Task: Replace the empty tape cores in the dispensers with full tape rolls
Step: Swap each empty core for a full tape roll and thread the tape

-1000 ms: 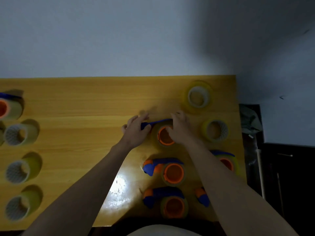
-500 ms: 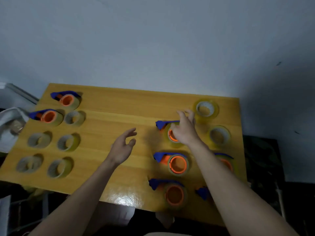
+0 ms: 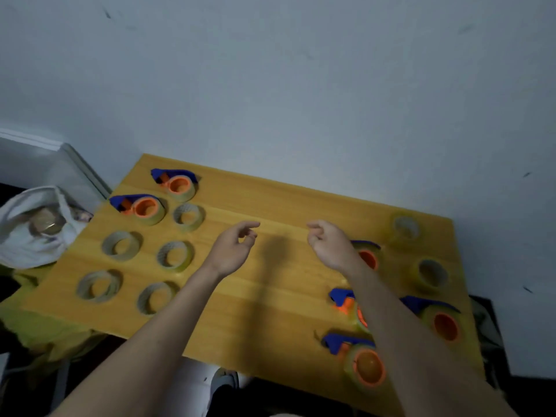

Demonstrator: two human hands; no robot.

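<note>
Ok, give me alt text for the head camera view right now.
Two bare hands, left hand and right hand, hover empty with loosely curled fingers over a wooden table. Loose tape rolls and two dispensers sit left; more dispensers with rolls sit right.

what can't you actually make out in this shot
- Head view: the right forearm covers most of two dispensers on the table's right side.
- What lies in the white bag at the left is blurred.
- The far right clear roll is dim and smeared; how much tape it has is unclear.
- The frame's bottom edge cuts off both arms.
</note>
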